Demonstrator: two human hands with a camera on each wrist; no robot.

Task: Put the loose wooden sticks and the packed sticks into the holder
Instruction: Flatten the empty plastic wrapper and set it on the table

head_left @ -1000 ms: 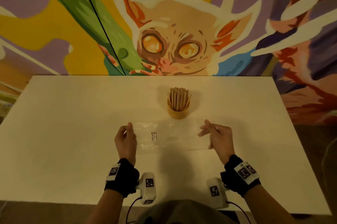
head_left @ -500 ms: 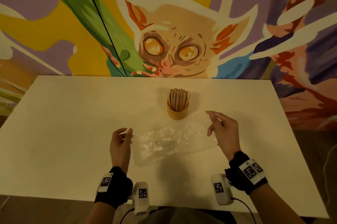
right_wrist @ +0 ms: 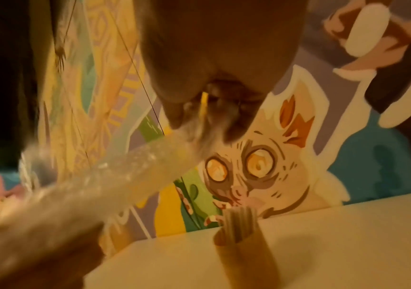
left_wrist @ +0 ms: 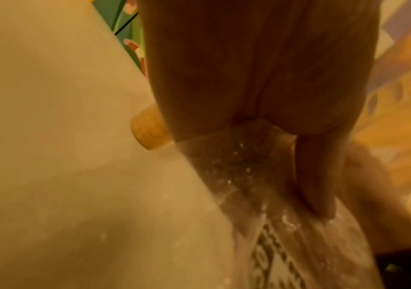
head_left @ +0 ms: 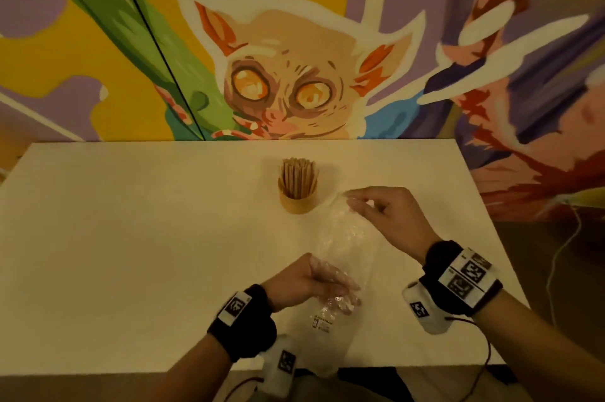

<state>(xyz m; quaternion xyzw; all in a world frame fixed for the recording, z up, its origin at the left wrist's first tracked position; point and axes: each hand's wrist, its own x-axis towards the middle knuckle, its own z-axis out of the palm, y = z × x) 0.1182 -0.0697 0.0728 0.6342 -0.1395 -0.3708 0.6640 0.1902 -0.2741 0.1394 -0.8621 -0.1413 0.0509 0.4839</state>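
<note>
A round wooden holder stands mid-table, packed with upright wooden sticks; it also shows in the right wrist view as holder and in the left wrist view as holder. An empty clear plastic bag with a small printed label stretches from near the holder back toward me. My right hand pinches its far end, just right of the holder. My left hand grips its near part, fingers wrapped in the film. The bag and the bag appear blurred close up.
The white table runs to a painted mural wall behind it. Its front edge lies just under my wrists. A thin cable hangs off the right side, beyond the table edge.
The bag has swung from lying crosswise to pointing away from me. My left hand moved right and toward me, gripping the bag; my right hand moved forward beside the holder.
</note>
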